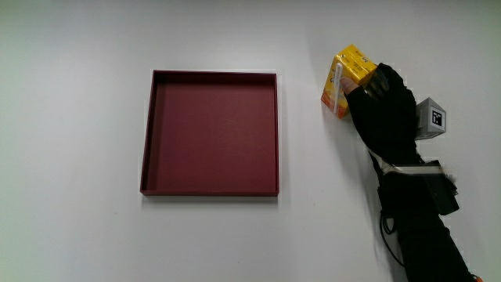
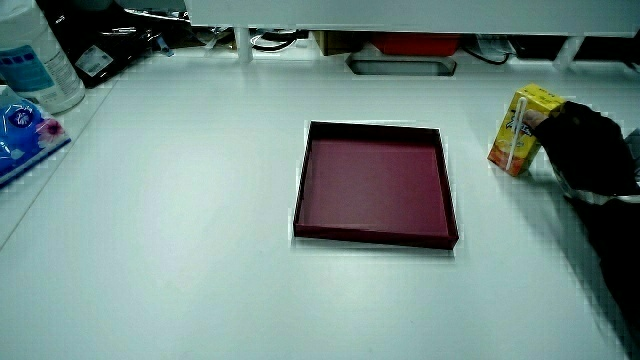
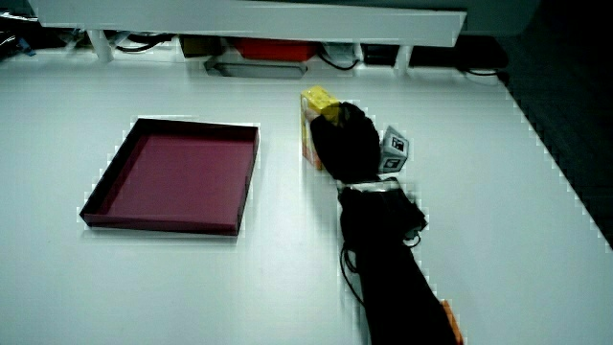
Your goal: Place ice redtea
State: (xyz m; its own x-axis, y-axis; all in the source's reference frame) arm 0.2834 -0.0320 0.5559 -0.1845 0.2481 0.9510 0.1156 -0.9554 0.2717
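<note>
A yellow and orange carton of iced red tea with a white straw on its side stands upright on the white table, beside the dark red square tray. The gloved hand is wrapped around the carton, fingers curled on its side and top edge. A patterned cube sits on the back of the glove. Both side views show the carton partly covered by the hand. Nothing lies in the tray.
A low partition with cables and a red box under it runs along the table's edge farthest from the person. A large plastic bottle and a blue packet sit near a table corner, away from the tray.
</note>
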